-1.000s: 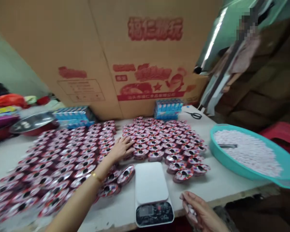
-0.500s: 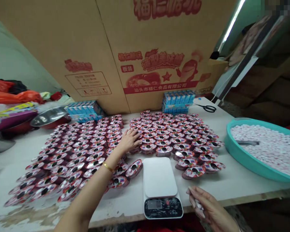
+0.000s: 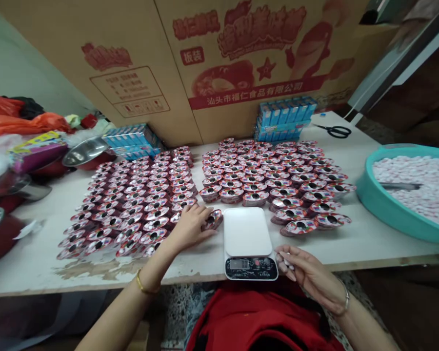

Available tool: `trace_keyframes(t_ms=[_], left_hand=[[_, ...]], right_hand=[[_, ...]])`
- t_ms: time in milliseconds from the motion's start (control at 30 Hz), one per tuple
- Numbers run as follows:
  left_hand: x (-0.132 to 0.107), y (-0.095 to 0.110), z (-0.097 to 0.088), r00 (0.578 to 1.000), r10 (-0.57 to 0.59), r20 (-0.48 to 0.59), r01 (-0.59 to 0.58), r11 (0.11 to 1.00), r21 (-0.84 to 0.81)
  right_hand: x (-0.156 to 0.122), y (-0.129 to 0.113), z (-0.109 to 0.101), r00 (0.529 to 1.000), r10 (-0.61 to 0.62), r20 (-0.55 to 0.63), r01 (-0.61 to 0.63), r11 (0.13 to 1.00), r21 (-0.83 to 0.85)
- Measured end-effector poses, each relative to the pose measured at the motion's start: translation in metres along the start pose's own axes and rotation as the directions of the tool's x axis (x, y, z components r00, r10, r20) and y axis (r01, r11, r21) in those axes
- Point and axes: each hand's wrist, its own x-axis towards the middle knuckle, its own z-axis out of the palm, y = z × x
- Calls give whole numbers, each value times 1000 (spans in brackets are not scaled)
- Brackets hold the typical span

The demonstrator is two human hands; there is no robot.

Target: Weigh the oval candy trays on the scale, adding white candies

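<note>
On the table's left side, my left hand (image 3: 192,226) has its fingers and thumb around a small oval red-patterned packet (image 3: 214,219) with a dark round hole in its top. The hand covers part of this packet and some of those behind it. At the right front corner of a white kitchen scale (image 3: 247,231), my right hand (image 3: 302,268) is closed around a few small white candies (image 3: 286,263). The scale's plate is bare. Rows of similar packets (image 3: 157,202) stand left of the scale, and more packets (image 3: 274,183) stand behind and right of it.
A turquoise basin (image 3: 368,195) full of whitish candies holds a metal utensil (image 3: 400,185). Black scissors (image 3: 338,131) lie by blue boxes (image 3: 285,119). More blue boxes (image 3: 131,141) and a metal bowl (image 3: 86,151) are at left. A large carton (image 3: 131,29) stands behind.
My left hand has come back from the packets behind the scale to one just left of it. My right hand stays beside the scale with the candies. The view has tilted down.
</note>
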Motion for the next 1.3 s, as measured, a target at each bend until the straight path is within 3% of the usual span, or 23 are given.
trace_keyframes(t_ms=[133,400,600,800,933,1033,1167,1300], left_hand=[[9,13,11,998,-58,-24,59,998,5],[38,4,4,981,-120,-152,96,983,-157],[31,29,-7,959,-16,-283,-45,977,-207],[27,68,4,972,145,-187,-200,924,-325],[31,72,15,969,158,-189,-218,909,-356],[24,65,16,959,143,-245,-221,919,-326],[8,64,20,946,50,-320,-129,965,-230],[4,76,27,943,114,-313,-161,978,-131]], right_hand=[[-1,2,7,999,-4,41,5,1000,-11],[-6,9,2,999,-41,26,42,999,-6],[-2,8,0,999,-9,46,9,1000,17],[1,7,-1,997,24,68,-26,999,23],[0,7,-2,998,-4,56,4,1000,10],[-2,5,-1,998,6,55,-7,1000,12],[0,-1,1,998,26,65,-24,999,-21],[3,-12,6,996,-32,87,39,996,-82]])
